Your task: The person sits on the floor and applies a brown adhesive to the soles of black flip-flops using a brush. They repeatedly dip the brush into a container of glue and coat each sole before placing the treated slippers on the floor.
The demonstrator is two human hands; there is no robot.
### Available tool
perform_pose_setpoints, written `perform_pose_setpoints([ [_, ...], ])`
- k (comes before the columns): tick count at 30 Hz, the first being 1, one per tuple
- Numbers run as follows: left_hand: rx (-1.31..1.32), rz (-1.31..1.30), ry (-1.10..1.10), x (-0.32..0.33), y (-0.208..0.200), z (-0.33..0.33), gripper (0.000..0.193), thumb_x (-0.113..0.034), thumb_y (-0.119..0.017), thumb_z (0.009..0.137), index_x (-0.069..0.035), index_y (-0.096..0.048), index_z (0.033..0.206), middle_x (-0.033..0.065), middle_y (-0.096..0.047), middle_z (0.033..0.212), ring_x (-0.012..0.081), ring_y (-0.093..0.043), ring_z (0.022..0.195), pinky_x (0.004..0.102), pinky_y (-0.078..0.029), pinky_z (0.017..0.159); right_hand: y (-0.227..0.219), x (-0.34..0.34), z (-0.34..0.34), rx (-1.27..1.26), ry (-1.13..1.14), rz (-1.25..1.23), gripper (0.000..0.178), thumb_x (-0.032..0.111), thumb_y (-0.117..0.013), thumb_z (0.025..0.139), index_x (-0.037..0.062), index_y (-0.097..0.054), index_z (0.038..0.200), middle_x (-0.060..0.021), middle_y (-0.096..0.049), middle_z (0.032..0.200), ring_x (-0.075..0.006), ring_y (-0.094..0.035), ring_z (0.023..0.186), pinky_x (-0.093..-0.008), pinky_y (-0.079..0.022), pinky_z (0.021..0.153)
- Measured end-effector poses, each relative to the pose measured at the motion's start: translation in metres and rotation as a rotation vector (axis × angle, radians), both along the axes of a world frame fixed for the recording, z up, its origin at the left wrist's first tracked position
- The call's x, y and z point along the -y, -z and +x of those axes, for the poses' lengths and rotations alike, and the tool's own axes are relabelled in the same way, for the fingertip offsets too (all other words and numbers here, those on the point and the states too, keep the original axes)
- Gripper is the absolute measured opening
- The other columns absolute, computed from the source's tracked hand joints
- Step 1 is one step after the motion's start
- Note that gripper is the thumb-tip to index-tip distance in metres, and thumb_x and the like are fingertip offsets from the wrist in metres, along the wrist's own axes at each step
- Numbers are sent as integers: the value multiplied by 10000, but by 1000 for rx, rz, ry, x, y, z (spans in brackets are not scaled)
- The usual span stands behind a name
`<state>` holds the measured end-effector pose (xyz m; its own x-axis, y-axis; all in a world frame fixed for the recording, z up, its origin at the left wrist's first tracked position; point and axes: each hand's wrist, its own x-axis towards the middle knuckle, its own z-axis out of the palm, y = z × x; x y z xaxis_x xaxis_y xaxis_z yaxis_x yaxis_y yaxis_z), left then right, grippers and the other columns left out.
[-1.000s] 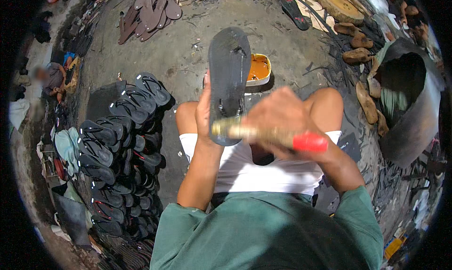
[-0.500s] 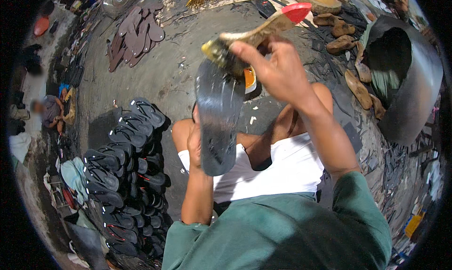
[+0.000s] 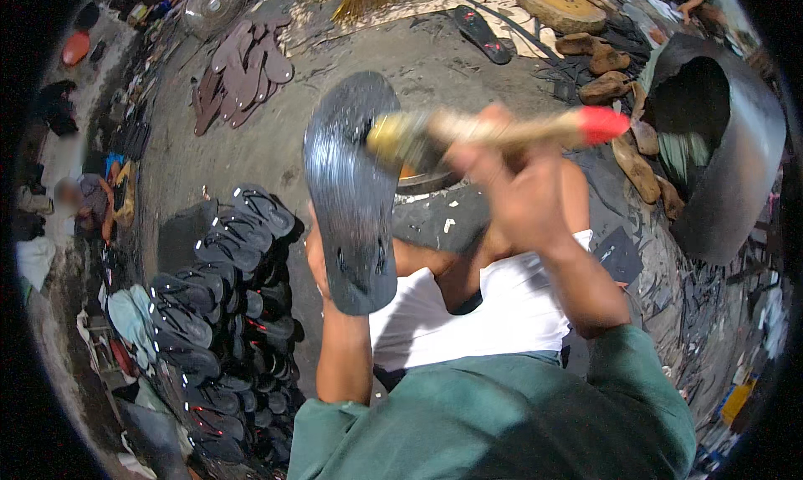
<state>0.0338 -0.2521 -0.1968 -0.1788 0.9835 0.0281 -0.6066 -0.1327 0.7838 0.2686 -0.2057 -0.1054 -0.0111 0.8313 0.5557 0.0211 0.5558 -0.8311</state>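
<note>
A black flip-flop sole [image 3: 351, 204] stands tilted up before me, toe end away. My left hand [image 3: 317, 258] grips it along its left edge, the fingers mostly hidden behind it. Wet, shiny streaks cover much of its face. My right hand [image 3: 531, 187], smeared by motion, is closed around a brush [image 3: 544, 131] with a wooden, red-tipped handle. The brush's yellowish and dark bristle end is at the sole's upper right edge; whether it touches cannot be made out. Partly hidden beyond the sole and brush is a shallow container [image 3: 428, 183] with something orange in it.
Stacked black flip-flops [image 3: 219, 313] lie at my left. Brown soles [image 3: 242, 66] are spread farther off. One flip-flop [image 3: 483, 35] lies beyond, near a round wooden block [image 3: 559, 3]. Wooden shoe lasts [image 3: 606, 87] and a curled dark sheet [image 3: 732, 170] are at right. A person [image 3: 96, 197] sits far left.
The sole has moved left and tilts differently, showing more gloss. My right hand has come lower and nearer, and the brush has swung from slanting to nearly level.
</note>
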Motion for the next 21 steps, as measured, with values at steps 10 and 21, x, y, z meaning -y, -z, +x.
perform_pose_setpoints([
  [10,-52,184,154,-8,-12,-3,472,-294,-367,1101,95,-558,1287,172,-667,1183,219,-691,974,344,-584,859,-39,-54,15,419,-94,544,173,64,-731,844,98,-724,1014,-48,-687,929,-267,-652,827,-381,-513,738],
  [21,68,366,79,-35,-41,1,449,-320,-438,1074,48,-568,1296,191,-656,1232,253,-692,1045,394,-605,850,14,27,2,427,-257,360,317,204,-719,845,133,-709,1154,-44,-654,824,-192,-625,683,-340,-493,631],
])
